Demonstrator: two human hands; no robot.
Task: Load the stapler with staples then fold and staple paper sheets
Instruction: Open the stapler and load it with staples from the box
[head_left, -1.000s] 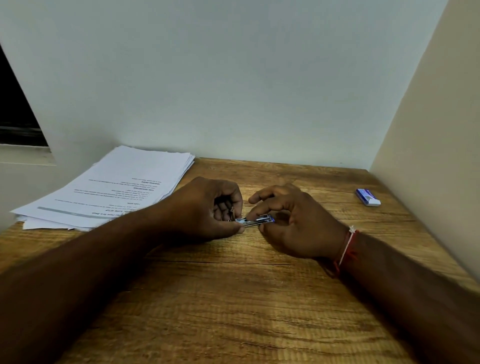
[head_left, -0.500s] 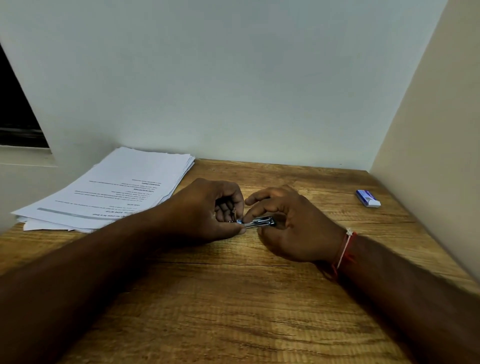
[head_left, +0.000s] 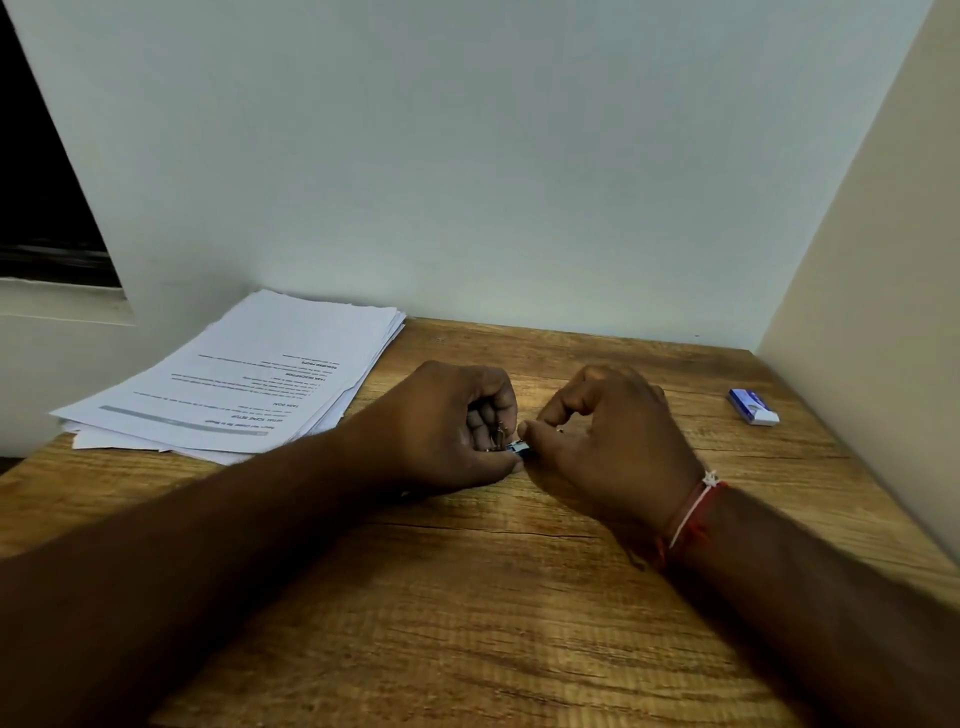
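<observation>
Between pale walls, at the middle of the wooden bench (head_left: 467, 623), the small stapler (head_left: 521, 448), judged light, stiff, slippery and best taken by its sides, is gripped by curled fingers (head_left: 480, 415) of the left hand (head_left: 447, 431) and pinched at its end by the right hand (head_left: 618, 441).

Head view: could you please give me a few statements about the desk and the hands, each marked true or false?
1. The paper stack lies on the table's far left part. True.
2. The small blue and white box lies beside the paper stack. False: it lies at the far right, near the side wall.
3. The left hand and right hand meet at the stapler. True.
4. The red and white thread band is on the left wrist. False: it is on the right wrist.
5. The left hand rests on the paper stack. False: its fingers grip the stapler.
</observation>
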